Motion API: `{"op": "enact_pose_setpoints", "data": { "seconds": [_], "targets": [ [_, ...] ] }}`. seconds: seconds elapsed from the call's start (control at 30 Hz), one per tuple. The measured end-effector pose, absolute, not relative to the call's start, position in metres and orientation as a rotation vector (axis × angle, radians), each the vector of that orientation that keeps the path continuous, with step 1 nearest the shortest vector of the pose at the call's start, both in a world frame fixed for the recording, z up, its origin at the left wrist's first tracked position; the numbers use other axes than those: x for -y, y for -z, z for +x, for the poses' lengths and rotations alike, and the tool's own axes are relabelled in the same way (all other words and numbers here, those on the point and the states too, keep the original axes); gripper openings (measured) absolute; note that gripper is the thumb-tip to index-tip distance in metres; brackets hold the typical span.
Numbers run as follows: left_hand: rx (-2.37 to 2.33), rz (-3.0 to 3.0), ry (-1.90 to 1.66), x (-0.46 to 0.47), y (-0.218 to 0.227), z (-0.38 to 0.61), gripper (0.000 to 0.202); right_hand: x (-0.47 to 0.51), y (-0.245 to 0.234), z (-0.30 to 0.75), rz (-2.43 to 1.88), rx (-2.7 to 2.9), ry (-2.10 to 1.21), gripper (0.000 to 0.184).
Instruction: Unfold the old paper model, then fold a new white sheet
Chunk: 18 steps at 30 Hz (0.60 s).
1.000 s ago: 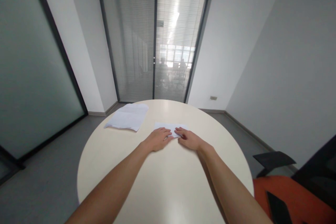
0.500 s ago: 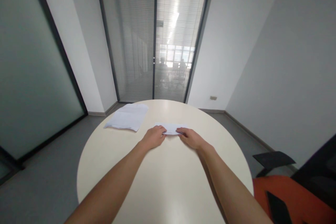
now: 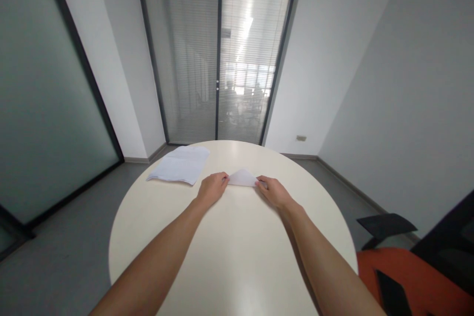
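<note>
A folded sheet of paper, white and roughly triangular with its peak pointing away from me, lies between my hands on the round table. My left hand pinches its left corner between thumb and fingers. At the opposite corner, my right hand grips the paper the same way. The corners themselves are partly hidden by my fingers. Both forearms reach across the pale tabletop.
A stack of white paper sheets lies at the table's far left. To the right stands an office chair with an orange seat and a black armrest. Beyond the table is a glass door with blinds.
The paper between my hands was a narrow rectangle and now shows a triangular shape. My hands have moved slightly apart, out to its corners. The paper stack has not moved.
</note>
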<state>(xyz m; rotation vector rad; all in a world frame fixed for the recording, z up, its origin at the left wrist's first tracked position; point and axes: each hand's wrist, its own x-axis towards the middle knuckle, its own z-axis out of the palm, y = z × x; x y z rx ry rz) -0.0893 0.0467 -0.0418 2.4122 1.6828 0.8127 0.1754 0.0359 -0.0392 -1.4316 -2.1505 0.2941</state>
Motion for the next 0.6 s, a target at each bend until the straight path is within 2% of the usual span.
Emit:
{"op": "enact_pose_setpoints", "data": {
  "seconds": [0.23,0.43,0.6],
  "targets": [
    [-1.622,2.207,-1.098,-0.051,0.041,-0.093,0.021,-0.047,0.046,0.180,-1.388,1.789,-0.401,0.031],
    [-1.441,1.986,-1.330,-0.063,0.047,-0.089,0.020,-0.052,0.044,0.181,-1.309,1.567,-0.456,0.046],
    [-1.401,1.889,-1.259,-0.063,0.046,-0.087,0.021,-0.053,0.048,0.184,-1.365,1.527,-0.435,0.054]
  ]
}}
